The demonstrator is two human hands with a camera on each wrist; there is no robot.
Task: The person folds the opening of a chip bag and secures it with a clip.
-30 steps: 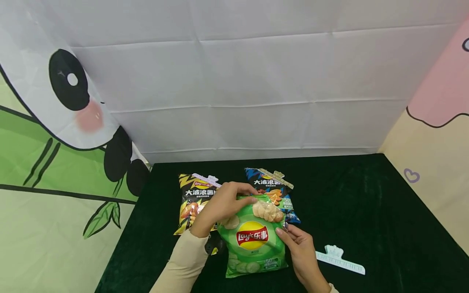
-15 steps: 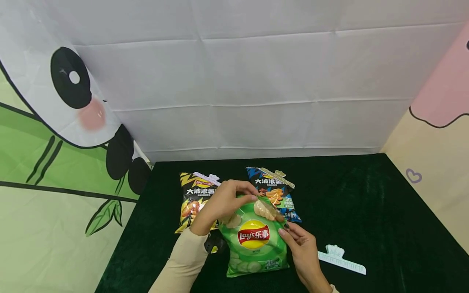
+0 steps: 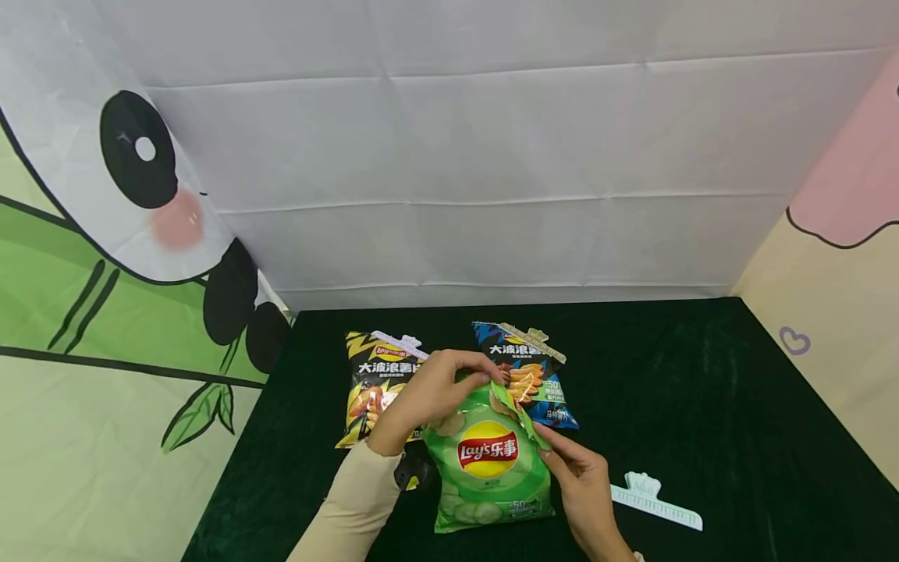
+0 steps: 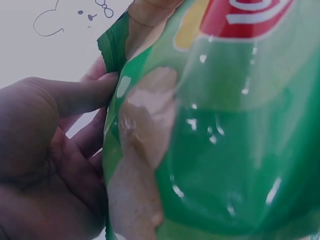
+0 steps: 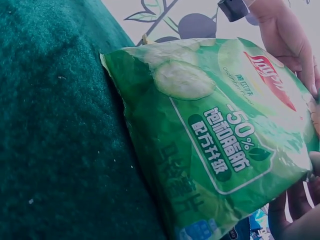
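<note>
A green Lay's potato chip bag (image 3: 485, 488) stands tilted on the dark green cloth, its top edge folded over toward the front. At the top left, my left hand (image 3: 437, 390) pinches the edge between thumb and fingers. My right hand (image 3: 581, 478) pinches the top right corner at the fold. In the left wrist view, the left thumb (image 4: 85, 94) presses against the crimped edge of the bag (image 4: 225, 145), while the other fingers lie behind it. The right wrist view shows the lower part of the bag (image 5: 200, 115) near the cloth, with the right fingers (image 5: 297, 210) partly cut off.
Behind on the left lies a yellow-and-black chip bag (image 3: 365, 390) with a purple clip (image 3: 397, 343). A blue-and-black chip bag (image 3: 551, 390) with a gold clip (image 3: 531, 341) lies behind on the right. One mint-green clip (image 3: 656, 506) rests on the cloth (image 3: 744, 437) beside my right hand.
The green bag's top edge has come over toward the front between my hands, forming a fold. Both hands keep their grip and have shifted only slightly.
</note>
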